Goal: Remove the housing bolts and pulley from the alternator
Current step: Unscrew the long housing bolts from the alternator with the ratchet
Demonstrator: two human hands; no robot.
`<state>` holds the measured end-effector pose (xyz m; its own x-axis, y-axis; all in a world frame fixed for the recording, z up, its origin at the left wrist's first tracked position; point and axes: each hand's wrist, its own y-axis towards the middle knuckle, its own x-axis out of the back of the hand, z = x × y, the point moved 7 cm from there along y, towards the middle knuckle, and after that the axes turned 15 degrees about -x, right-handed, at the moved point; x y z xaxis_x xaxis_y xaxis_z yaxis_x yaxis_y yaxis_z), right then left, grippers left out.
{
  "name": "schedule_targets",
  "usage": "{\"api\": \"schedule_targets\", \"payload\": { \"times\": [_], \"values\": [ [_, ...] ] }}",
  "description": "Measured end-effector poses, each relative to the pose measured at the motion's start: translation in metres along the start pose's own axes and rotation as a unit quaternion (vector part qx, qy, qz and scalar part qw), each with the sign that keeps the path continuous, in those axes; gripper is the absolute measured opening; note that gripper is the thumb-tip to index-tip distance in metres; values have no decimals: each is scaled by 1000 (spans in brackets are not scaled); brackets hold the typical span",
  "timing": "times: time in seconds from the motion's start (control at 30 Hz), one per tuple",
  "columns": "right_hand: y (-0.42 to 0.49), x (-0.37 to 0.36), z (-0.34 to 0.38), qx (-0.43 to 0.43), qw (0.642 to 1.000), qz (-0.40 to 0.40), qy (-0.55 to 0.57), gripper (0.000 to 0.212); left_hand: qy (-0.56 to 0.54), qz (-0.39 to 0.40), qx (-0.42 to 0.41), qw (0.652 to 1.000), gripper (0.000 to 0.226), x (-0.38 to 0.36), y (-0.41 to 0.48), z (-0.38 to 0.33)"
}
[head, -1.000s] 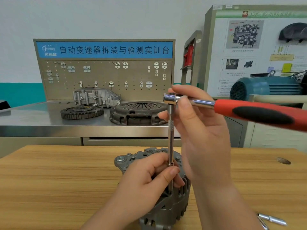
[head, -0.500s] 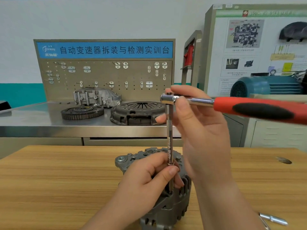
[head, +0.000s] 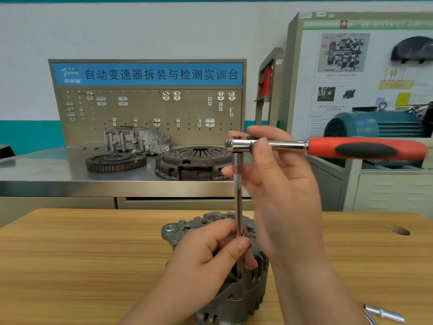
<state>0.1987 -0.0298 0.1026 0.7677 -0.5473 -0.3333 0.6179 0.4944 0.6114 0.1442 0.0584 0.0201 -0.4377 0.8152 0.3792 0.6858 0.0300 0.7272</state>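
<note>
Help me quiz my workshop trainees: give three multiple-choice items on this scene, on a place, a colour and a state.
1. The grey cast-metal alternator stands:
A. on the wooden table
B. on the floor
C. on a shelf

2. The chrome ratchet wrench has a handle that is:
A. blue
B. yellow
C. red and black

3. The left hand is:
A. lying flat
B. pinching the thin chrome extension bar
C. holding a hammer

Answers:
1 A: it sits on the wood.
2 C: red grip with a black inlay.
3 B: thumb and fingers close on the bar.
</note>
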Motion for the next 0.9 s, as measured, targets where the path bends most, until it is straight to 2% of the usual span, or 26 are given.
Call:
{"api": "schedule_targets", "payload": {
  "times": [0.07, 0.1, 0.13, 0.17, 0.23, 0.3, 0.33, 0.4, 0.5, 0.57, 0.63, 0.67, 0.7, 0.73, 0.8, 0.83, 0.9],
  "values": [
    [-9, -2, 18, 146, 969, -59, -188, 13, 5, -3, 1, 1000, 36, 0, -1, 1],
    [-13, -3, 20, 179, 954, -68, -230, 13, 7, -3, -1, 1000, 38, 1, -1, 1],
    [-13, -3, 19, 174, 955, -71, -230, 14, 6, -3, -1, 1000, 38, 1, -1, 1],
    [-10, -1, 16, 134, 970, -69, -191, 13, -2, -4, 2, 1000, 35, 0, -1, 2],
    [-2, -1, 2, -11, 1000, -23, -8, 14, -34, -6, 12, 999, 29, -1, -1, 2],
    [4, -4, -13, -145, 977, 39, 154, 23, -43, -4, 13, 999, 26, -1, 0, 0],
    [5, -4, -17, -184, 962, 55, 196, 28, -34, -1, 8, 999, 25, -1, 1, -1],
    [6, -2, -19, -196, 954, 58, 219, 30, -18, 7, -1, 1000, 25, -2, 1, -3],
    [4, 3, -15, -109, 985, 13, 133, 16, -4, 5, 1, 1000, 31, -1, 0, 0],
    [-2, 7, 2, 21, 998, -52, -20, 18, -2, 1, 6, 1000, 36, -1, -1, 2],
    [-11, 2, 20, 170, 962, -96, -191, 17, 4, 1, 7, 1000, 38, -1, -1, 3],
    [-16, -1, 24, 215, 940, -105, -245, 17, 8, 1, 5, 1000, 39, -1, -1, 3],
    [-17, -3, 24, 223, 933, -110, -261, 17, 8, 0, 3, 1000, 38, -1, -1, 2],
    [-16, -2, 21, 195, 945, -108, -238, 17, 1, -2, 3, 1000, 37, -1, -1, 3],
    [-8, -1, 10, 64, 992, -66, -88, 16, -22, -4, 10, 1000, 32, -1, -2, 3],
    [-4, -3, 2, -14, 999, -35, 5, 16, -35, -6, 14, 999, 30, -2, -2, 3],
    [1, -6, -12, -139, 978, 33, 151, 21, -43, -4, 17, 999, 25, -2, -2, 3]
  ]
}}
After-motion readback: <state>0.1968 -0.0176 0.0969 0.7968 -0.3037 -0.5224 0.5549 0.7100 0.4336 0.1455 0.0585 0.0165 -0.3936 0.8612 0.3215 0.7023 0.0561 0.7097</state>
